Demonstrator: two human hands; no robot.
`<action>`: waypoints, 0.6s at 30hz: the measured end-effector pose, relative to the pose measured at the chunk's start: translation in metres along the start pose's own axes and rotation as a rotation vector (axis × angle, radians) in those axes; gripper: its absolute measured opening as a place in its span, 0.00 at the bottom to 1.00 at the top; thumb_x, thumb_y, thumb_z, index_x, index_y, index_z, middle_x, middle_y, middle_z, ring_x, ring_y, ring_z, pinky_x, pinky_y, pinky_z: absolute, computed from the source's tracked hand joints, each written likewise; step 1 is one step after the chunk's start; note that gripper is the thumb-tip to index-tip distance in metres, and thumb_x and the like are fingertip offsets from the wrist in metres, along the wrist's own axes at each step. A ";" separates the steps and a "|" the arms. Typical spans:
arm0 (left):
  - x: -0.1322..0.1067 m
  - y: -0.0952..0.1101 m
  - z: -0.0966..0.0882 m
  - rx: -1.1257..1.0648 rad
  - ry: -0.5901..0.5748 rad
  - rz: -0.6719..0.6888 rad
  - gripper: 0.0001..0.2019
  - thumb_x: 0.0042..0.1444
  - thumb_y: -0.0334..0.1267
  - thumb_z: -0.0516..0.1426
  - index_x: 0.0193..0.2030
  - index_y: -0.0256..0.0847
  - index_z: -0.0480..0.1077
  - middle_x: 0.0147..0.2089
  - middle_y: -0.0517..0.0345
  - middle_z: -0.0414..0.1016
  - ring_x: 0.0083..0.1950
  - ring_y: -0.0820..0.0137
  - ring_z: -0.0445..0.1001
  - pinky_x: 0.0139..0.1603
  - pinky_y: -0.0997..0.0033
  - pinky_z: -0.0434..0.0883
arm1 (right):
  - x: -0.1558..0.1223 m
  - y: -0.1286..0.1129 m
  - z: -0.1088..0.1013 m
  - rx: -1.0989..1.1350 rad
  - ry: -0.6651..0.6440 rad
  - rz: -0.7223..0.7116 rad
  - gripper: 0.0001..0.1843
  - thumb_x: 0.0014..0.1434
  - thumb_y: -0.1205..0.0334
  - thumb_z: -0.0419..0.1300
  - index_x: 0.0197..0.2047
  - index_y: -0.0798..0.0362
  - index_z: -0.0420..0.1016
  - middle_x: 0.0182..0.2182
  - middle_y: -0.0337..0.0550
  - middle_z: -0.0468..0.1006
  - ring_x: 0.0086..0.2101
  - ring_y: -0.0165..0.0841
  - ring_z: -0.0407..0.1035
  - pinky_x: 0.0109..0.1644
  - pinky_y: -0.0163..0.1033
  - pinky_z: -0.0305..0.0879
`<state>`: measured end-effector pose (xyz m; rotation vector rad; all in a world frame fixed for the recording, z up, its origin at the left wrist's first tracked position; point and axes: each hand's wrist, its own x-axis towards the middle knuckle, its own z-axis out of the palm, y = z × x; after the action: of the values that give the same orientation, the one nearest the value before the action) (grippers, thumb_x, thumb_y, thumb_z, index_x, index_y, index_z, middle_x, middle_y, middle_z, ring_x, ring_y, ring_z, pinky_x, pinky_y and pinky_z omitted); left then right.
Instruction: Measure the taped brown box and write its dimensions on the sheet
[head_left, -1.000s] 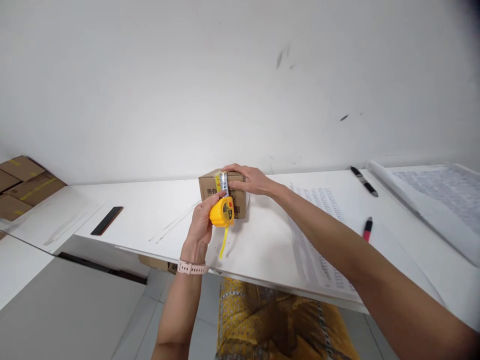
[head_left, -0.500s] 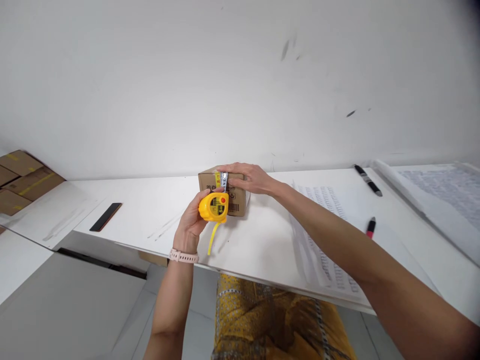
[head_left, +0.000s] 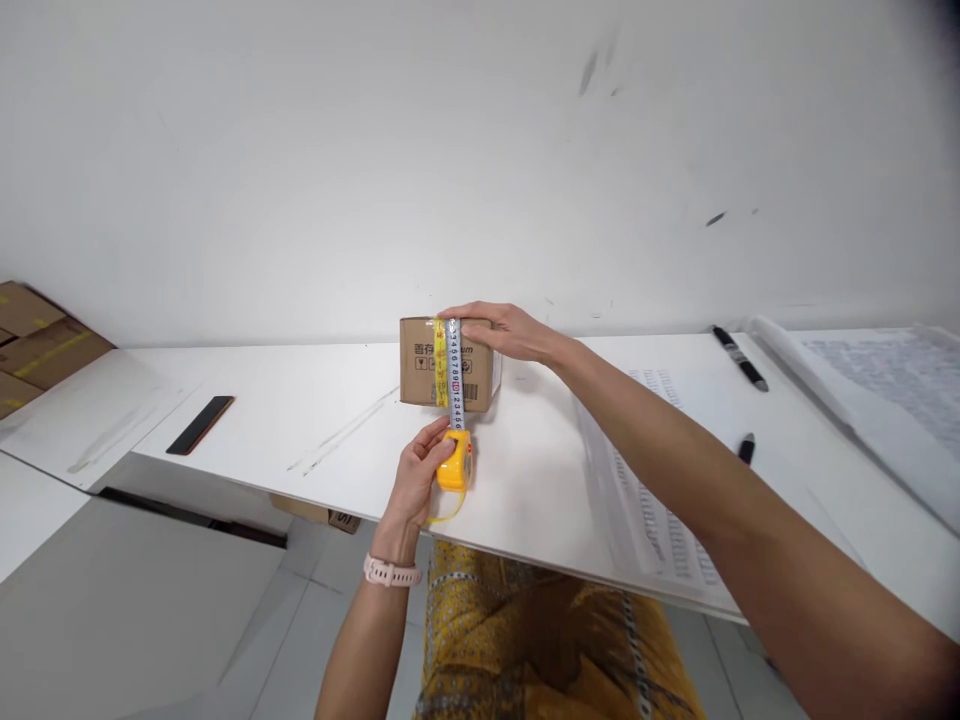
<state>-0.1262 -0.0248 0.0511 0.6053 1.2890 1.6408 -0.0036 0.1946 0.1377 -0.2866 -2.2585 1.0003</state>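
A small cardboard box (head_left: 420,365) stands on the white table (head_left: 300,420) near the wall. My left hand (head_left: 417,478) is closed around a yellow tape measure (head_left: 456,467) resting on the table in front of the box. Its blade (head_left: 452,375) runs up the box's front face to the top edge. My right hand (head_left: 502,330) lies on the box top, fingers pressing the blade's end down at that edge.
A black phone (head_left: 199,425) lies to the left on the table. Printed sheets (head_left: 652,500) cover the right side, with a black marker (head_left: 739,358) at the back and a pen (head_left: 745,448) nearer. Cardboard boxes (head_left: 37,350) are stacked far left.
My left hand pulled the tape measure case down from the box's front to the table, so more blade now runs down the face. The right hand stayed on the box top.
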 end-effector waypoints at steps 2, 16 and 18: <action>0.001 0.006 0.001 0.013 -0.013 -0.013 0.25 0.41 0.41 0.73 0.47 0.37 0.79 0.43 0.52 0.83 0.39 0.68 0.79 0.44 0.70 0.73 | 0.002 0.002 -0.001 -0.003 0.011 0.004 0.20 0.67 0.59 0.51 0.58 0.38 0.75 0.58 0.36 0.76 0.55 0.40 0.70 0.60 0.53 0.66; 0.006 0.015 -0.014 0.032 -0.023 -0.040 0.24 0.40 0.41 0.73 0.45 0.36 0.80 0.40 0.52 0.84 0.35 0.70 0.79 0.39 0.72 0.73 | 0.014 -0.009 0.019 0.052 0.220 0.096 0.13 0.61 0.57 0.57 0.44 0.47 0.81 0.46 0.41 0.82 0.46 0.36 0.74 0.52 0.45 0.68; 0.009 0.016 -0.017 0.036 -0.039 -0.028 0.24 0.40 0.41 0.73 0.46 0.36 0.80 0.41 0.52 0.84 0.36 0.69 0.79 0.40 0.72 0.73 | 0.015 -0.006 0.018 0.021 0.229 0.108 0.13 0.61 0.58 0.56 0.45 0.46 0.81 0.46 0.41 0.82 0.46 0.37 0.73 0.52 0.46 0.68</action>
<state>-0.1494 -0.0250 0.0588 0.6352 1.2960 1.5789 -0.0263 0.1865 0.1405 -0.4931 -2.0418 0.9919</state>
